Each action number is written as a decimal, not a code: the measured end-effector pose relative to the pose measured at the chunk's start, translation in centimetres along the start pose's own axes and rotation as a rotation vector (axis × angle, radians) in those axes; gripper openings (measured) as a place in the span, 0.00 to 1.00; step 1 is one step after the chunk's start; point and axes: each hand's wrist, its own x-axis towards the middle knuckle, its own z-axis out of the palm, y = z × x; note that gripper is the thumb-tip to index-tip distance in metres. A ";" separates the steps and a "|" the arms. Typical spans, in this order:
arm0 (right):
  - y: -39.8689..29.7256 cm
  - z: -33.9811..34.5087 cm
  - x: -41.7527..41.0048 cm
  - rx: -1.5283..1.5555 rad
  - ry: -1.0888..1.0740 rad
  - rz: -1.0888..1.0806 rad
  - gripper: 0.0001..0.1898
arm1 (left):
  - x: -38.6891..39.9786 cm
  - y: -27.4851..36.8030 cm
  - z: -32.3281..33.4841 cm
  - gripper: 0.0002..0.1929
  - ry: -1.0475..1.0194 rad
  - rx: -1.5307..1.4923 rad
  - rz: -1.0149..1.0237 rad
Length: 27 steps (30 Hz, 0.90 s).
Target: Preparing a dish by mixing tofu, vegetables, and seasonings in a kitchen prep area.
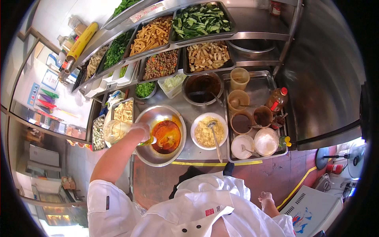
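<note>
My left hand (pixel 141 131), in a clear glove, grips a large clear plastic bottle (pixel 114 132). The bottle is tipped on its side, and its yellow-green neck points over a wide steel mixing bowl (pixel 174 115). Red-orange oily liquid (pixel 166 137) lies in the bowl, with a paler patch in it. Right of it stands a white bowl (pixel 195 130) of minced pale-yellow food, probably garlic, with a metal spoon (pixel 215 136) resting in it. Down at my side, away from the counter, hangs my right hand (pixel 265 198), gloved and loosely curled; nothing shows in it.
A steel tray (pixel 263 78) at the right holds sauce tubs, white-powder bowls (pixel 266 141) and a bottle (pixel 277 99). Behind the bowls sits a pot of dark sauce (pixel 202 86). Shelves above carry pans of cucumber (pixel 202 22), beans and greens. A steel panel (pixel 322 74) bounds the right.
</note>
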 end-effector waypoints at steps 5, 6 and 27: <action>-0.3 -0.1 2.0 0.418 0.168 0.242 0.06 | 2.6 -0.5 0.0 0.23 0.236 -0.102 0.052; -0.1 -1.1 2.0 0.416 0.172 0.239 0.06 | 2.5 -0.8 -0.1 0.23 0.238 -0.102 0.047; 1.0 -3.3 1.4 0.554 -0.005 0.336 0.09 | 4.0 -4.4 0.9 0.26 0.222 -0.218 -0.093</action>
